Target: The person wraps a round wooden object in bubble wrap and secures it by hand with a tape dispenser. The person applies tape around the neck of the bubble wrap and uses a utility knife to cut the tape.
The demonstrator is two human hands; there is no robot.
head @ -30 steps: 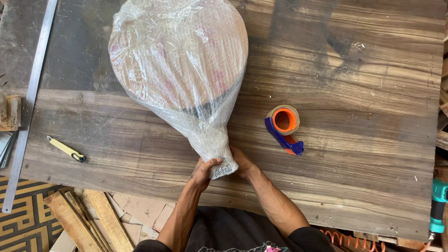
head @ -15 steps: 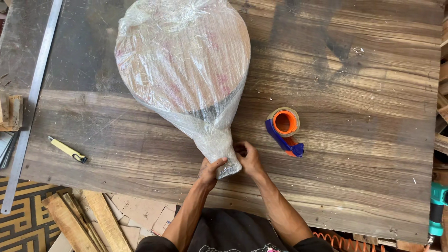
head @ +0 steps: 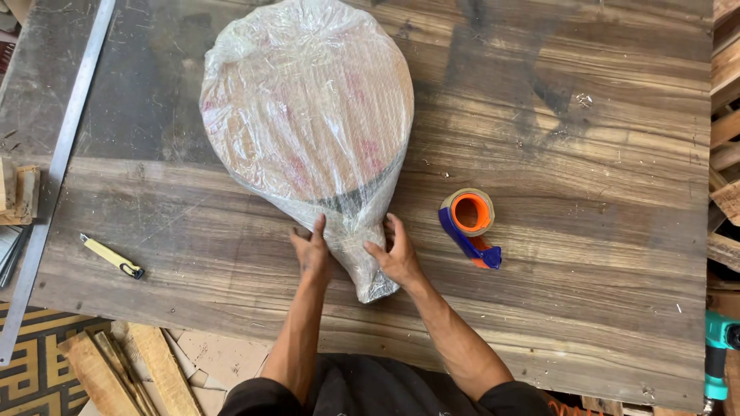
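Left hand (head: 312, 253) and right hand (head: 397, 258) pressed flat, fingers spread, against either side of the narrow neck of a plastic-wrapped round board (head: 308, 123), gripping nothing fully closed. Wrapped bundle lying on the wooden worktop (head: 578, 308), wide end toward the upper centre of the frame, gathered tail pointing down between the wrists. Just right of the right hand, an orange-and-blue tape dispenser (head: 469, 225). Lower left, a yellow utility knife (head: 112, 256). Along the left edge, a long metal ruler (head: 58, 169). Lower right corner, a teal power tool (head: 718, 350).
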